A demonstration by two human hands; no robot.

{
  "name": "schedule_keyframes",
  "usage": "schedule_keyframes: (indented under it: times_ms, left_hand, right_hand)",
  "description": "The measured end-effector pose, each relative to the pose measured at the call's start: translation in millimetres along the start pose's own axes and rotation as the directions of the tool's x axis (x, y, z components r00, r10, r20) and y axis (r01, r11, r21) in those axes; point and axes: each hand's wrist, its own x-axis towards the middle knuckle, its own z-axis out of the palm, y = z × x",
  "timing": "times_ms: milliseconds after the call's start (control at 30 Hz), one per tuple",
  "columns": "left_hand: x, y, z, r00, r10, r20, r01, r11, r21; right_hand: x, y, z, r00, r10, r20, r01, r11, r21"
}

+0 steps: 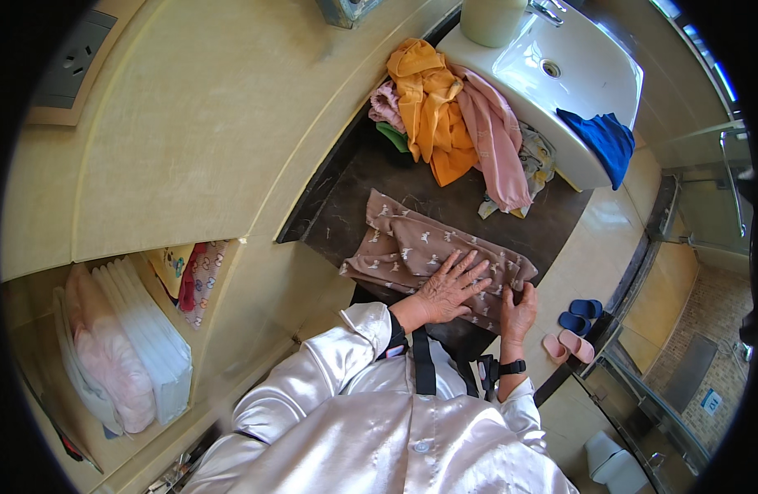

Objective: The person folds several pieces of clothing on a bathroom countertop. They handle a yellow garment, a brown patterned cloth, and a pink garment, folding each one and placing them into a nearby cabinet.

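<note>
A brown garment with a small white animal print (428, 247) lies folded and creased on the dark marble-look counter (434, 191) in front of me. My left hand (453, 293) rests flat on its near part, fingers spread. At the garment's right end, my right hand (519, 312) grips the edge between thumb and fingers. Beyond it, an orange garment (431, 111) is heaped against a pink one (493, 142). A white-and-yellow patterned cloth (536, 154) is partly hidden under the pink one.
A white washbasin (539, 80) stands behind the heap, a blue cloth (601, 142) over its rim. At left, an open wall niche holds packed white pads (150, 333). Blue slippers (579, 315) and pink slippers (570, 347) lie on the floor at right, beside a glass shower partition.
</note>
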Motion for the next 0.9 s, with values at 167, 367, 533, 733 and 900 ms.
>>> schedule_keyframes:
  times_ms: [167,367,533,733,900]
  left_hand:
    - [1.6,3.0,-5.6,0.999,-0.019,0.029,0.02,0.999,-0.05]
    - [3.1,18.5,-30.0,0.989,-0.148,0.02,0.145,0.917,-0.371]
    - [-6.2,5.2,-76.8,0.968,-0.206,0.143,0.228,0.482,-0.846]
    - [-60.7,-32.9,-120.0,0.938,-0.316,0.142,0.195,0.142,-0.97]
    - [-106.2,-80.0,-127.0,0.82,-0.536,0.199,0.069,-0.253,-0.965]
  right_hand:
    - [3.1,-12.7,-14.8,0.986,0.077,0.146,-0.087,0.994,0.061]
    - [9.8,-41.2,-30.8,0.956,0.055,0.287,-0.225,0.766,0.602]
    - [8.3,-109.1,-31.6,0.885,-0.043,0.464,-0.341,0.619,0.707]
    - [-0.6,-194.1,14.8,0.91,-0.22,0.351,-0.05,0.783,0.62]
    - [-14.3,-241.9,87.6,0.865,-0.211,0.454,-0.119,0.794,0.596]
